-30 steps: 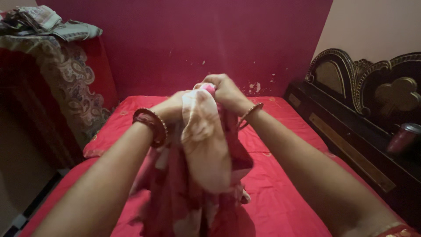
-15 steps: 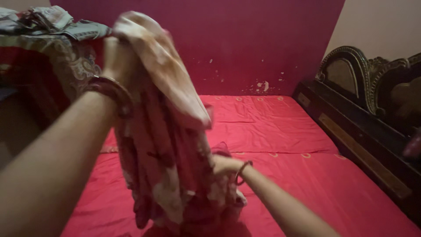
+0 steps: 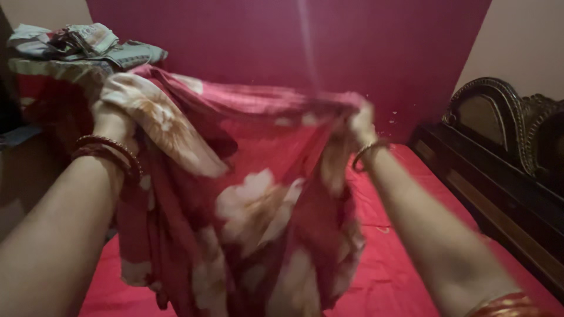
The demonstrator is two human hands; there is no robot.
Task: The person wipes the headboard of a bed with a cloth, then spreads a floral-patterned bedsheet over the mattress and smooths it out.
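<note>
I hold up a red cloth with large cream flower shapes [image 3: 258, 199], spread wide between both hands above the bed. My left hand [image 3: 111, 120] grips its upper left edge, with bangles at the wrist. At the upper right edge my right hand [image 3: 359, 124] clutches the fabric, blurred by motion, a thin bangle on its wrist. The cloth hangs down in loose folds and hides the middle of the bed.
A bed with a red sheet [image 3: 411, 252] lies below. A dark carved wooden headboard [image 3: 505, 147] runs along the right. At the upper left, folded clothes [image 3: 88, 44] rest on a patterned draped stand. A dark red wall [image 3: 264, 41] is behind.
My right hand rose from low on the cloth to its upper right edge. My left hand lowered slightly. The bunched cloth now stretches wide between the two hands.
</note>
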